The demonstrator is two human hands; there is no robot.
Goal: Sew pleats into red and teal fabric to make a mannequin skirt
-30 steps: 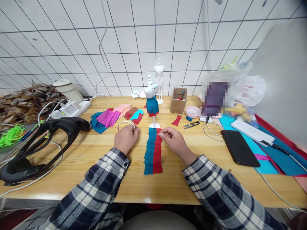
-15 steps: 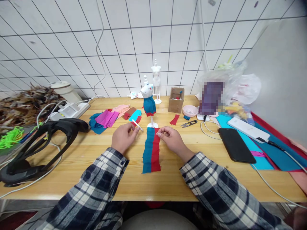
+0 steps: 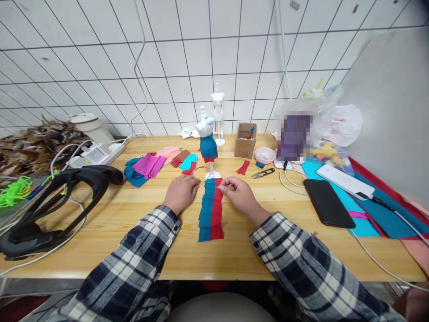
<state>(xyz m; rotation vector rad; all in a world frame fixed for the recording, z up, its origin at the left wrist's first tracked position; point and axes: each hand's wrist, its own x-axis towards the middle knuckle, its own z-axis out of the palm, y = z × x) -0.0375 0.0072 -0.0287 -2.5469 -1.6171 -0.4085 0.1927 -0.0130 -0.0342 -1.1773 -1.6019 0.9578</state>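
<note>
A ruffled strip of cloth, teal on the left and red on the right, lies on the wooden table. My left hand rests beside the strip's upper left edge, fingers together; a thin curved item, too small to identify, extends from its fingertips. My right hand pinches a tiny white item at the strip's upper right edge. Just behind the strip, a small white dress form wears a teal skirt with a red hem. A bare white form stands farther back.
Fabric scraps lie left; snips, a pink bowl and a cardboard box stand right of the forms. A black phone, white power bank and cables are at right. A black headset frame sits left.
My left hand has turned palm-down and moved slightly right and nearer the strip. The white stick-like item that was in its fingers no longer shows. My right hand has barely moved.
</note>
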